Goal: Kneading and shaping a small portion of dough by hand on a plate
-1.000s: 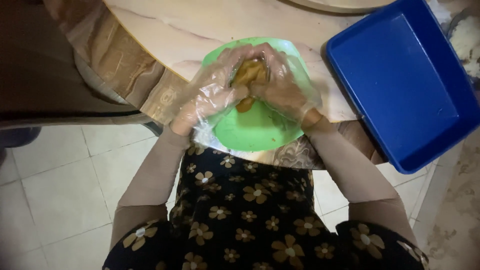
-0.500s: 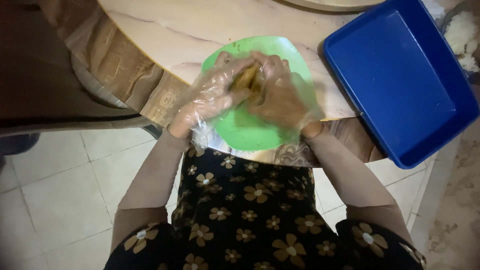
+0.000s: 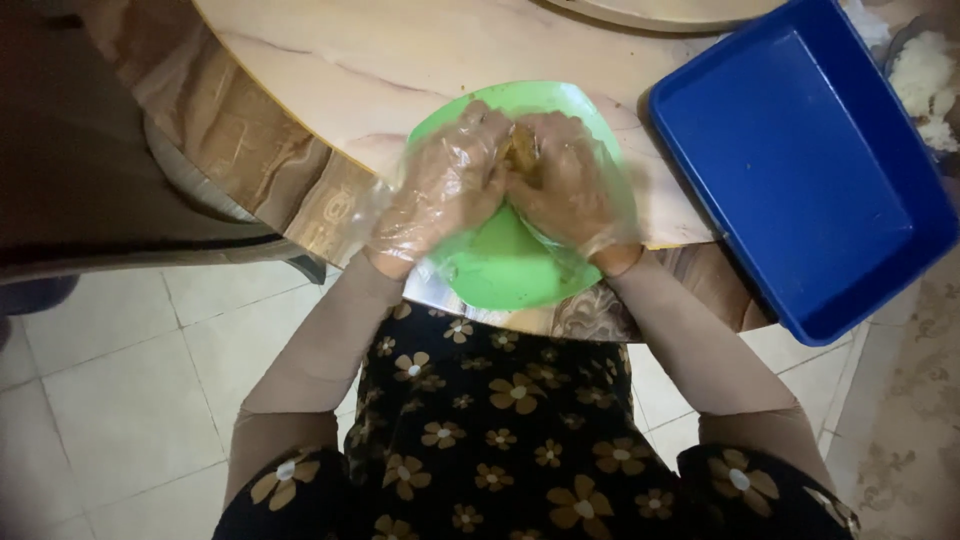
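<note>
Both hands in thin clear plastic gloves, pressed together over green plate (image 3: 510,270). Left hand (image 3: 445,190) curled, fingers bent inward, clasped on brownish-yellow food lump (image 3: 522,150) from the 9 o'clock side. Right hand (image 3: 575,190) cupped the same way from 3 o'clock, fingers wrapped over the lump. Lump squeezed between both palms, mostly hidden; only a small patch visible at 12 o'clock of the hands, between the fingertips. Kind of food: cannot tell. Knuckles of the two hands touching or nearly so. Loose glove film bunched at both wrists.

Plate sitting at near edge of round pale marbled worktop (image 3: 400,70), partly overhanging toward the body; bare green surface showing at 6 o'clock below the hands. Lump held just above plate centre; contact with plate not discernible.

Blue rectangular tray (image 3: 800,170) at 3 o'clock of the plate, just beside it, near corner sticking out past worktop edge. Heap of white rice-like stuff (image 3: 925,80) at 2 o'clock, beyond the tray, cut off by frame edge.

Beige long sleeves on both forearms, dark floral-print garment (image 3: 500,440) at 6 o'clock. Pale tiled floor (image 3: 120,400) at 8 o'clock.
</note>
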